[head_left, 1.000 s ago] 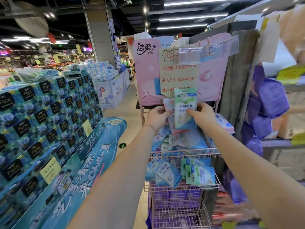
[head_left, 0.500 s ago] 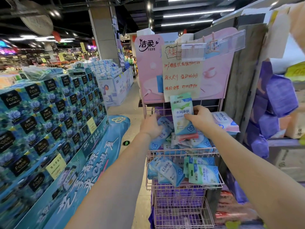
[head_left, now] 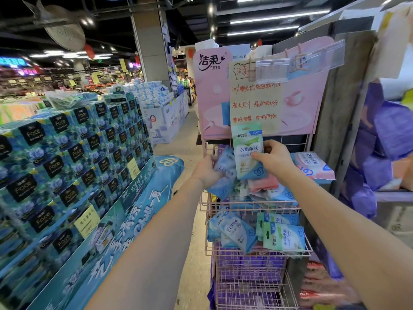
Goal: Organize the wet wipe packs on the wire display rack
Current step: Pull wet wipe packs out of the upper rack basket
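Right hand holds the green pack upright, thumb across its front, fingers behind. Same pinch as half a second ago, and the pack sits in about the same spot over the top basket of the rack, just under the pink sign.

What changed: left hand is now curled round a blue pack just left of the green one; a second ago it was up beside the green pack. Reads as pulling blue packs aside to sort by colour, not yet placing anything.

Judgement: early in the job. Top basket is a loose heap of blue, pink and white packs, overlapping and tilted. Green pack isn't set down anywhere yet.

Green pack: flat soft pouch, pale green top fading to white, blue lower corner with a flower mark, hang tab at the top edge. Looks thin and floppy, and should bend if held by one corner.

Basket below the top one holds more blue packs on its left and green packs on its right, leaning on the front wire, roughly grouped already. Likely the pattern to match.
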Demonstrator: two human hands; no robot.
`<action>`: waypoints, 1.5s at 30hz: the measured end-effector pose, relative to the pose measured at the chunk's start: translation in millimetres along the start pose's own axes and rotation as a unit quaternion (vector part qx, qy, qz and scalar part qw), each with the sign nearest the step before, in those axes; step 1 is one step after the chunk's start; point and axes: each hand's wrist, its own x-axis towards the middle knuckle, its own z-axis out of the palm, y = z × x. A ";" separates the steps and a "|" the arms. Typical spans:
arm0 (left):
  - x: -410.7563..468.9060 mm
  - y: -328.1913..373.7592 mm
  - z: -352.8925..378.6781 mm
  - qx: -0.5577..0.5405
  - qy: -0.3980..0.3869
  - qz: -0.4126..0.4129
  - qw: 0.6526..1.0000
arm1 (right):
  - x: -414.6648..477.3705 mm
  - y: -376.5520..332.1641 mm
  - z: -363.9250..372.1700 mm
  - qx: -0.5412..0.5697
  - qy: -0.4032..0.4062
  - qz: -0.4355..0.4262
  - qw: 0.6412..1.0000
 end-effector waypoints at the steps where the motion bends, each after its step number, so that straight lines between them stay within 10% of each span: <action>1: 0.4 2.0 -3.8 -0.044 0.026 0.007 0.999 | 0.1 -1.1 -1.9 0.006 0.004 -0.002 1.000; 7: -3.6 29.8 -3.9 -0.250 -0.054 -0.023 0.966 | -4.4 -3.8 -17.8 0.041 0.038 -0.023 0.998; 18: 0.4 68.1 72.3 -0.356 0.034 -0.045 0.933 | -12.0 -5.7 -53.0 0.054 0.094 -0.025 0.994; 28: -5.2 64.5 60.2 -0.034 -0.036 0.059 0.997 | -17.8 -1.1 -49.2 0.032 0.064 0.008 0.997; 38: -19.3 21.6 20.9 0.138 -0.071 -0.077 0.985 | -19.0 -1.6 -26.3 -0.020 0.000 0.021 1.000; 45: -18.1 26.0 25.1 -0.010 -0.153 -0.168 0.974 | -15.6 -3.5 -21.3 -0.029 0.007 0.026 0.999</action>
